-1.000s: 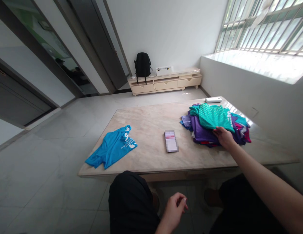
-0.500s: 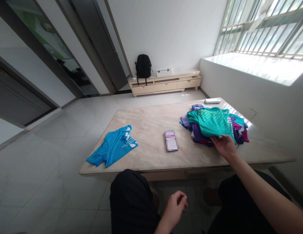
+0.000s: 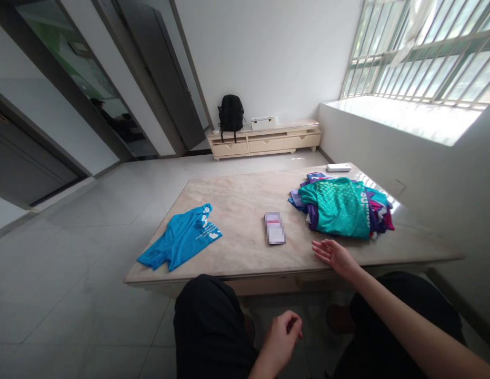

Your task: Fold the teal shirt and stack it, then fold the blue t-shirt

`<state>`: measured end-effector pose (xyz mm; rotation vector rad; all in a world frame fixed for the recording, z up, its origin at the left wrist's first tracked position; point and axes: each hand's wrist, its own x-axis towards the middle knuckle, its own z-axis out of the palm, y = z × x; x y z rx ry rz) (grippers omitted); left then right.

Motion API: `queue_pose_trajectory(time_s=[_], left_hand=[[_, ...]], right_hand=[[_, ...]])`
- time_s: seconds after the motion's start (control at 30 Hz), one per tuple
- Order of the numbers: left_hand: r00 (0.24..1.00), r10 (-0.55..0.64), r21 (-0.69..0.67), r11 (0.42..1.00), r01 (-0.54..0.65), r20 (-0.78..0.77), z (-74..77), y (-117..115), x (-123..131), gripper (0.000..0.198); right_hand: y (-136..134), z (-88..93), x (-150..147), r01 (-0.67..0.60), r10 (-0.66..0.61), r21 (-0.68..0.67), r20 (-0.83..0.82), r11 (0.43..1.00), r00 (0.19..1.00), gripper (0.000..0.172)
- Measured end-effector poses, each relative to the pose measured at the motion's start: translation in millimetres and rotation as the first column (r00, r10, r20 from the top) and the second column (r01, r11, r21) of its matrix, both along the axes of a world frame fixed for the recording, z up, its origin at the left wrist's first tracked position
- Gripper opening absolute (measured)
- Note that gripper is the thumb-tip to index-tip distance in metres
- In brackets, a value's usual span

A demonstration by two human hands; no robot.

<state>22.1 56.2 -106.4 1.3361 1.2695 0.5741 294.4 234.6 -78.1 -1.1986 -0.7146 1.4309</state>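
Clothes pile (image 3: 341,206) lies just beyond the empty right hand (image 3: 335,254).

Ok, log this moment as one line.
right hand: open, empty, over table | left hand: curled, at lap | teal shirt: atop pile

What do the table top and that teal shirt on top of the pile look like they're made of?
The table top looks like polished marble or a marble-look stone: beige with faint veining and a soft sheen, though a laminate can't be ruled out. The teal shirt looks like thin synthetic sports knit: it drapes limply and carries a fine printed dot pattern.
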Motion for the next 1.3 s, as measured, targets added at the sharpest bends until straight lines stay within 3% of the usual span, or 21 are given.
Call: queue_pose_trajectory(time_s=[0.13, 0.2, 0.3, 0.43, 0.5, 0.57, 0.6, 0.7, 0.8, 0.9, 1.07, 1.3], left_hand=[[0.997, -0.045, 0.024, 0.999, 0.046, -0.067, 10.1, -7, -2, 0.028], [0.993, -0.073, 0.034, 0.997, 0.076, -0.091, 16.5, -10, -1, 0.027], [0.989, -0.092, 0.043, 0.994, 0.097, -0.115, 23.5, -15, 2, 0.025], [0.995, -0.091, 0.043, 0.995, 0.092, -0.041, 38.3, -9, -9, 0.026], [0.996, -0.088, 0.096, 0.991, 0.09, -0.026, 54.5, 11, -33, 0.03], [0.991, -0.013, 0.224, 0.974, 0.043, -0.135, 75.0, 46, -72, 0.032], [0.961, 0.099, 0.328, 0.945, -0.009, -0.257, 85.0, 69, -96, 0.032], [0.828, 0.385, 0.456, 0.871, -0.18, -0.407, 102.5, 141, -172, 0.034], [0.633, 0.532, 0.47, 0.835, -0.285, -0.562, 94.2, 189, -231, 0.041], [0.502, 0.516, 0.414, 0.857, -0.307, -0.694, 71.4, 203, -257, 0.051], [0.404, 0.442, 0.378, 0.897, -0.231, -0.801, 49.4, 204, -268, 0.044], [0.333, 0.439, 0.386, 0.897, -0.216, -0.834, 55.3, 207, -271, 0.033]], right_hand=[[37, 15.9, 18, 0.078, -0.123, 0.147, 0.329, 0.986, 0.936, 0.019], [55, 22.2, 30, 0.072, -0.181, 0.238, 0.477, 0.969, 0.86, 0.033], [63, 19.8, 38, -0.046, -0.168, 0.302, 0.643, 0.952, 0.747, 0.056], [49, 2.6, 36, -0.19, -0.133, 0.318, 0.765, 0.929, 0.63, 0.061], [41, -7.4, 33, -0.218, -0.145, 0.331, 0.793, 0.918, 0.592, 0.057], [32, -16.3, 28, -0.225, -0.17, 0.349, 0.807, 0.909, 0.566, 0.05], [28, -19.8, 25, -0.227, -0.182, 0.359, 0.811, 0.905, 0.556, 0.045], [11, -26.1, 14, -0.247, -0.191, 0.373, 0.818, 0.895, 0.543, 0.03], [-3, -26.6, 5, -0.303, -0.124, 0.332, 0.83, 0.893, 0.544, 0.026], [-7, -24.3, -1, -0.343, -0.047, 0.275, 0.836, 0.898, 0.547, 0.028], [4, -22.1, -13, -0.336, 0.014, 0.207, 0.833, 0.919, 0.553, 0.031], [6, -20.2, -23, -0.347, 0.087, 0.157, 0.8, 0.925, 0.594, 0.032]])
